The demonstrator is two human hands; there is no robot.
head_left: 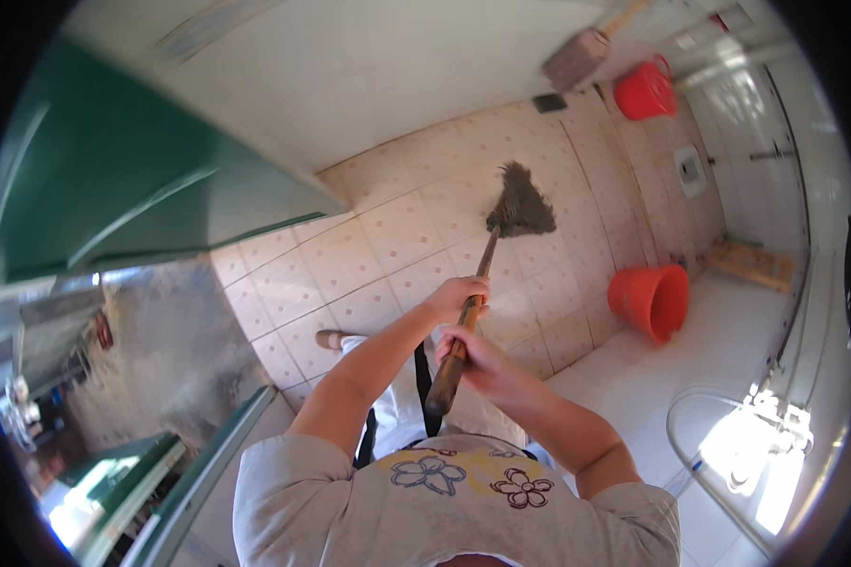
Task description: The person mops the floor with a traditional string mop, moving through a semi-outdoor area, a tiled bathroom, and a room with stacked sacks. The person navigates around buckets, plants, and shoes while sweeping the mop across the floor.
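Grey string mop [523, 206]: head splayed on the tiled floor [378, 241], wooden handle [447, 380] slanting back toward the person's body. Left hand [460, 295]: fingers clamped round the handle, nearer the mop head. Right hand [468, 350]: fingers likewise clamped, nearer the butt end. Orange-red bucket [633, 300] right of mop; red bucket [644, 93] farther off; green door [113, 170] at left.

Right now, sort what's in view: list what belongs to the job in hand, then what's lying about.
In use:
mop, handle gripped by left hand and right hand
tiled floor under its strands

Apparently just about:
red bucket
orange-red bucket
wooden-handled tool, too blurred to name
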